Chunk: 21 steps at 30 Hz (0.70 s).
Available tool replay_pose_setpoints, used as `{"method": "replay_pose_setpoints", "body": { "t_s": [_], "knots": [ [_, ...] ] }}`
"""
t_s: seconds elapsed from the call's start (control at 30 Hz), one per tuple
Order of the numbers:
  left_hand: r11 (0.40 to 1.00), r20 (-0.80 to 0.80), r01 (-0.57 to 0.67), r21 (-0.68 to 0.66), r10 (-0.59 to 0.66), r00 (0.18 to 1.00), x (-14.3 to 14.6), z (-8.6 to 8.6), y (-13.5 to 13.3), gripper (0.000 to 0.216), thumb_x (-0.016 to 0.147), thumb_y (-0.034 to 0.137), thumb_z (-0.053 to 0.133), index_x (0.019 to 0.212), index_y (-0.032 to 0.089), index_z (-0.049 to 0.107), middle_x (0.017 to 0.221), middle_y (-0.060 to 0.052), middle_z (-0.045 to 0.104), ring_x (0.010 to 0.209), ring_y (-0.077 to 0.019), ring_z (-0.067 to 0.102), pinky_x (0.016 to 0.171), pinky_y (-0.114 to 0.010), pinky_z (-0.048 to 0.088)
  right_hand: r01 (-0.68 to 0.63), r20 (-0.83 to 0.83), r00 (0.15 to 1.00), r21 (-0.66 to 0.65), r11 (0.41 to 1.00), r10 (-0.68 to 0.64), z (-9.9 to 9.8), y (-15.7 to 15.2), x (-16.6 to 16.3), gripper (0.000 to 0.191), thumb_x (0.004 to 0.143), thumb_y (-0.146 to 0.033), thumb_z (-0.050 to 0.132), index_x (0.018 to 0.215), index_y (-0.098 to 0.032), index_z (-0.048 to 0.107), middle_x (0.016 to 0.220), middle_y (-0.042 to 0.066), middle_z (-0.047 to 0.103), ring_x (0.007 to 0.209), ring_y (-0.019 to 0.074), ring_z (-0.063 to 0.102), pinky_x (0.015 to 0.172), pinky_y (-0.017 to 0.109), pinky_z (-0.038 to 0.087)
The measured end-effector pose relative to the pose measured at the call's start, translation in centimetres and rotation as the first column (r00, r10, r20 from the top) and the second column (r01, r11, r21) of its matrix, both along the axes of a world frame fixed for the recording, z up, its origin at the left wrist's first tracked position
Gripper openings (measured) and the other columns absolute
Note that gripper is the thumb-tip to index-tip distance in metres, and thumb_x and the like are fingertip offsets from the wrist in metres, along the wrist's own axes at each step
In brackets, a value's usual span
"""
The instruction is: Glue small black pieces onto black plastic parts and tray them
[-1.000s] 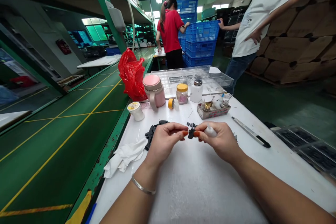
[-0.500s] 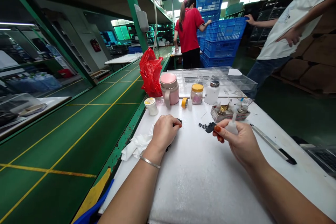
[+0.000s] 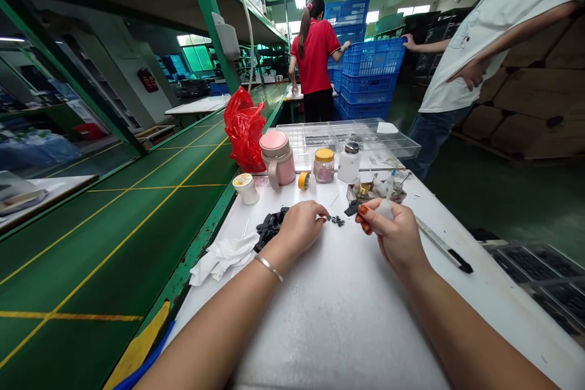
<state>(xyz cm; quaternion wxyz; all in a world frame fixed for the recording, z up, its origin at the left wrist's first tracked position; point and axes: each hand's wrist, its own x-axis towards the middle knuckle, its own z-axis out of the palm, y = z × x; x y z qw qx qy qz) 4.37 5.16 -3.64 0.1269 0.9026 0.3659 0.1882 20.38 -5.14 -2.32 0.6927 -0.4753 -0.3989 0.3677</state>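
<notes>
Where green conveyor (image 3: 150, 189) runs alongside, white foam-topped table (image 3: 338, 311), cluttered.

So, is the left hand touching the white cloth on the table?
Apart. The head view shows bare table between the left hand and the white cloth.
</notes>
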Motion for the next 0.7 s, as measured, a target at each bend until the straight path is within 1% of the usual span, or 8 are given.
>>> {"method": "replay_pose_setpoints", "body": {
  "t_s": [0.1,0.2,0.33,0.47,0.6,0.7],
  "knots": [
    [0.999,-0.060,0.029,-0.016,-0.029,0.998,1.3,0.0,1.2,0.023,0.079,0.010,0.057,0.086,0.022,0.076,0.091,-0.004,0.072,0.082,-0.0193,0.064,0.075,-0.028,0.046,0.009,0.017,1.000,0.009,1.000,-0.010,-0.2,0.2,0.0,0.022,0.072,-0.033,0.078,0.067,-0.014,0.067,0.060,0.003,0.065,0.049,0.0105,0.050,0.046,0.022,0.038],
    [0.999,-0.117,0.042,-0.025,-0.045,0.992,2.2,-0.4,1.6,0.022,0.076,0.008,0.058,0.078,0.020,0.076,0.083,-0.006,0.071,0.077,-0.0200,0.064,0.073,-0.028,0.046,0.030,0.040,0.999,0.006,1.000,-0.030,-0.1,0.3,0.2,0.023,0.072,-0.035,0.078,0.067,-0.015,0.067,0.059,0.003,0.065,0.049,0.0108,0.050,0.045,0.023,0.038],
    [0.998,-0.158,0.047,-0.029,-0.051,0.986,2.5,-0.8,1.3,0.024,0.079,0.009,0.053,0.082,0.018,0.075,0.083,-0.008,0.070,0.078,-0.0209,0.063,0.074,-0.030,0.046,0.028,0.056,0.998,0.002,1.000,-0.028,0.0,0.3,0.3,0.024,0.072,-0.035,0.078,0.066,-0.015,0.066,0.059,0.003,0.065,0.049,0.0114,0.051,0.046,0.023,0.039],
    [0.998,-0.160,0.033,-0.056,-0.042,0.986,2.4,-0.5,0.9,0.024,0.080,0.009,0.050,0.080,0.015,0.073,0.085,-0.011,0.068,0.082,-0.0233,0.063,0.076,-0.032,0.045,0.029,0.108,0.994,-0.010,1.000,-0.028,0.0,0.3,0.1,0.025,0.073,-0.037,0.076,0.067,-0.015,0.067,0.058,0.003,0.064,0.049,0.0123,0.051,0.046,0.024,0.039],
    [0.992,-0.114,0.015,-0.128,-0.030,0.993,1.7,0.5,0.2,0.025,0.079,0.007,0.048,0.079,0.017,0.071,0.085,-0.010,0.069,0.083,-0.0231,0.063,0.075,-0.031,0.044,0.022,0.123,0.992,-0.012,1.000,-0.020,0.1,0.2,0.0,0.025,0.073,-0.037,0.076,0.067,-0.015,0.067,0.059,0.003,0.065,0.049,0.0122,0.051,0.046,0.024,0.040],
    [0.967,-0.074,0.038,-0.252,-0.058,0.996,0.4,1.1,-0.7,0.024,0.076,0.008,0.048,0.076,0.019,0.070,0.078,-0.004,0.070,0.074,-0.0195,0.063,0.068,-0.028,0.044,0.011,0.127,0.992,-0.014,1.000,-0.009,0.4,0.1,-0.2,0.025,0.073,-0.038,0.076,0.067,-0.015,0.067,0.060,0.004,0.065,0.050,0.0120,0.051,0.046,0.024,0.040]
  ]
}}
